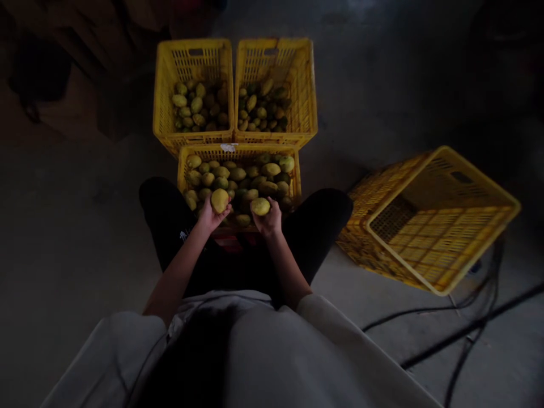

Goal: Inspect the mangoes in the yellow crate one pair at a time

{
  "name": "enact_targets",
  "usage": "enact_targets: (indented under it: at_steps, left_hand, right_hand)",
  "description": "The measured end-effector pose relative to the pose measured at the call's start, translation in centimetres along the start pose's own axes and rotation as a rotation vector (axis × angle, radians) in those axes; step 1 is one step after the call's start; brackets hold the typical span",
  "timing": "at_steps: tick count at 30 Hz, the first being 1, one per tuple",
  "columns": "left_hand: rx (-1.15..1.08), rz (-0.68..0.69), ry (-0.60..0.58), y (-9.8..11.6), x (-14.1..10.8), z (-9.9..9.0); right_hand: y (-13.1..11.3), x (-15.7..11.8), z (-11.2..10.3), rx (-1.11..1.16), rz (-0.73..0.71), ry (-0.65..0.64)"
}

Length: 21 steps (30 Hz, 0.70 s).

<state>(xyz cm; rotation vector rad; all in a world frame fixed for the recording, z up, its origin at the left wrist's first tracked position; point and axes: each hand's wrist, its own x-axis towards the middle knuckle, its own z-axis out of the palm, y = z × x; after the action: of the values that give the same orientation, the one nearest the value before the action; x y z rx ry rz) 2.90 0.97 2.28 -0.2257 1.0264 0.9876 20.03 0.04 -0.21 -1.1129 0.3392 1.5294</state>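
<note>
My left hand [211, 216] is closed around a round yellow lemon [220, 201], held up over the near part of a yellow crate [182, 164]. A second, more oval lemon [260, 206] sits in the fingers of my right hand [271, 220], a short way to the right at about the same height. Below both hands, many green and yellow lemons [238, 174] fill the near crate, which stands between my knees. The palms and some fingers are hidden behind the fruit.
Two more yellow crates, a left one [193, 136] and a right one [276, 137], hold lemons behind the near crate. At right a tilted yellow crate [361, 226] stands on the concrete floor. Black cables [450, 337] run below it. Cardboard boxes [72, 107] lie in shadow at upper left.
</note>
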Motion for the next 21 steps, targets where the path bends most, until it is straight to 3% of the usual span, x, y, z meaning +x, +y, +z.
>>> enact_targets:
  at_steps: [5,12,21]
  left_hand:
    - [0.077,-0.093,-0.014,-0.3,-0.2,0.5]
    - [0.074,-0.158,-0.046,0.0,0.0,0.0]
    - [-0.050,-0.187,-0.056,0.4,-0.1,-0.5]
  right_hand:
    - [-0.2,-0.4,0.4,0.032,0.057,0.005]
    - [-0.7,-0.3,-0.8,0.035,0.258,-0.015]
    - [-0.1,0.5,-0.9,-0.017,0.101,-0.041]
